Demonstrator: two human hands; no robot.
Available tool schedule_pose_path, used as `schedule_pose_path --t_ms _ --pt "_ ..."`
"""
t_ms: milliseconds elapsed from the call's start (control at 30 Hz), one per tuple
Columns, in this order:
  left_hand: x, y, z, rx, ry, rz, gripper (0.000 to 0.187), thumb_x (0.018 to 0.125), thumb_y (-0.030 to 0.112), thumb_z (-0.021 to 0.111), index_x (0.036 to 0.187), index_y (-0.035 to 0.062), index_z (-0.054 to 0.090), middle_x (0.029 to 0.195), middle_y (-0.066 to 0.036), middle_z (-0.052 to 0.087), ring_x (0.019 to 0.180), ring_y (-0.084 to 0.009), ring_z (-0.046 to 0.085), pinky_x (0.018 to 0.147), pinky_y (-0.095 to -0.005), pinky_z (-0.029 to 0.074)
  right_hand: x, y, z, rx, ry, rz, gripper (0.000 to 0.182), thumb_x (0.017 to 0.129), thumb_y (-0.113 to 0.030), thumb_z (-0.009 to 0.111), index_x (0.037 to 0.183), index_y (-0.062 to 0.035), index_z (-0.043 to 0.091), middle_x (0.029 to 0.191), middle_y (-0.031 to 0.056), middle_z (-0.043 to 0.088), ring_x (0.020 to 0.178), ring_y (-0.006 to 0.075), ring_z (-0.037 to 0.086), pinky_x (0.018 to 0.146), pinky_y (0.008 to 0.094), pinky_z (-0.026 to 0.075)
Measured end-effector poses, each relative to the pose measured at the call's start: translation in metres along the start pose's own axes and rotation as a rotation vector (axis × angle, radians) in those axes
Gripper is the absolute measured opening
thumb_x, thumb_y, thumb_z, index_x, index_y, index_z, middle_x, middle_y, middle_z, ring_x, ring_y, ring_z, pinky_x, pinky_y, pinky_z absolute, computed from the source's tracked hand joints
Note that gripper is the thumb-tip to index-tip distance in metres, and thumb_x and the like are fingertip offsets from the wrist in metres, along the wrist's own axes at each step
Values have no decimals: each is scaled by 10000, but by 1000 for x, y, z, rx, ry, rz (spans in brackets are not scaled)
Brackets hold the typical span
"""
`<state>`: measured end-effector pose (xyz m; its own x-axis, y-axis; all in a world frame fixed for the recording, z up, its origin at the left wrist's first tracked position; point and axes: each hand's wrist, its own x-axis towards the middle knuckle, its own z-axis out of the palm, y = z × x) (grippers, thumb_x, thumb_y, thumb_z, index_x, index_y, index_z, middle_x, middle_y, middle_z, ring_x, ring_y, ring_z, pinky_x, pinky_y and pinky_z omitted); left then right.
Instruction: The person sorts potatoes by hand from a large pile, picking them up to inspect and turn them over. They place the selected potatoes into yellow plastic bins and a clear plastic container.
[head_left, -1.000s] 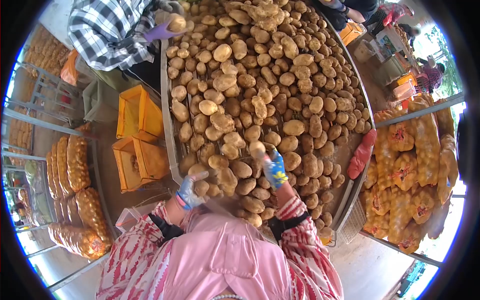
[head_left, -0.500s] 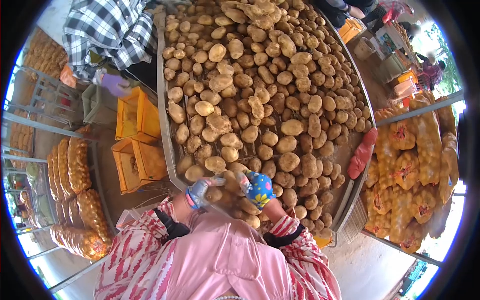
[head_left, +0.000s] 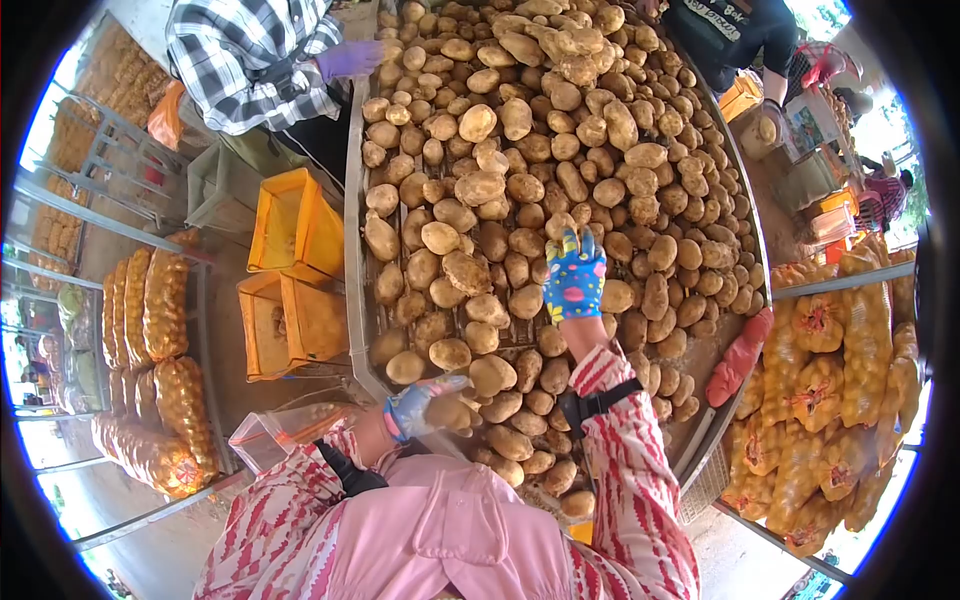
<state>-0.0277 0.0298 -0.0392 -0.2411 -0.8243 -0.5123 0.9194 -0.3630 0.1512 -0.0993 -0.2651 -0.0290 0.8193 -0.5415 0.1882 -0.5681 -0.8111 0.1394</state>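
Potatoes (head_left: 480,188) cover a metal-rimmed sorting table (head_left: 356,250) in front of me. My right hand (head_left: 576,282), in a blue flowered glove, reaches out over the middle of the heap. Its fingers are apart, and a small potato (head_left: 560,226) lies at the fingertips. Low at the near left corner, my left hand (head_left: 412,408) wears a pale blue patterned glove and is closed around a potato (head_left: 448,413). Another potato (head_left: 492,376) sits just beyond its fingers.
Two orange crates (head_left: 318,325) stand left of the table. A person in a checked shirt (head_left: 240,65) works at the far left, a purple glove (head_left: 350,60) over the heap. Filled net sacks (head_left: 820,400) stand right; a red cloth bundle (head_left: 740,358) lies on the right rim.
My right hand has moved forward, away from my left hand, onto the heap. My left hand has shifted slightly down. The other person's purple glove has moved from beside the crates to the table.
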Motion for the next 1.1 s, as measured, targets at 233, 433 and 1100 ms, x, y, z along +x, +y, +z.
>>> schedule_pose_path --t_ms 233,433,1100 --pt "4 7 9 67 -18 -26 449 969 276 432 1358 53 447 1280 -207 538 1075 -347 601 824 -473 535 4 -60 32 -41 -112 -303 303 851 -209 510 1077 -97 678 1196 77 589 1163 284 502 1026 535 341" --pt "5 10 -55 -354 -20 -83 449 933 289 473 1315 53 482 1248 -168 576 1064 -354 607 779 -466 544 -1 -52 22 185 -34 -264 264 819 -237 578 1032 -90 628 1053 101 613 1060 289 552 918 444 417" --pt "4 21 2 -263 -52 143 498 908 423 477 1192 15 510 1056 -193 602 918 -359 624 707 -542 512 -37 118 -20 423 -94 687 480 738 -262 716 1133 -20 595 1022 178 640 971 355 618 844 441 500"
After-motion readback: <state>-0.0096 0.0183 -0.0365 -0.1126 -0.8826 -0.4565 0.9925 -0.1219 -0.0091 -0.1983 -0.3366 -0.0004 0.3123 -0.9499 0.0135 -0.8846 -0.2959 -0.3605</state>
